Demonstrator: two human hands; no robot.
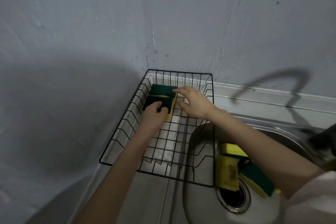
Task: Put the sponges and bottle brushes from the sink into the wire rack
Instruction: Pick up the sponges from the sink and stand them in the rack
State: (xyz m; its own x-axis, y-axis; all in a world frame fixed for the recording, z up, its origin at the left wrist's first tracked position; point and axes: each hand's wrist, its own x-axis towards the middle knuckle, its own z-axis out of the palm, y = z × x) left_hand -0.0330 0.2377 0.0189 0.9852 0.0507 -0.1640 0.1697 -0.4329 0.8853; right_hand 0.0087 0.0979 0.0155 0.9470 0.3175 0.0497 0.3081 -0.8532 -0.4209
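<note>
- Three sponges (243, 167) lie in the sink (200, 202), awaiting transfer.
- Wire rack (127, 114), left of the sink, holds two sponges (161, 94).
- Left hand (154, 112) presses one; right hand (192, 102) hovers, fingers loose.

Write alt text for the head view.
Two bare hands, left and right, set green-and-yellow sponges in the far corner of a black wire rack beside a steel sink. More sponges lie in the sink near the drain.

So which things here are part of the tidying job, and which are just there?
Part of the job:
- wire rack
- sponges in the rack
- sponges in the sink
- left hand
- right hand

Just there:
- drain
- wall
- dark object at the right edge, too blurred to identify
</note>
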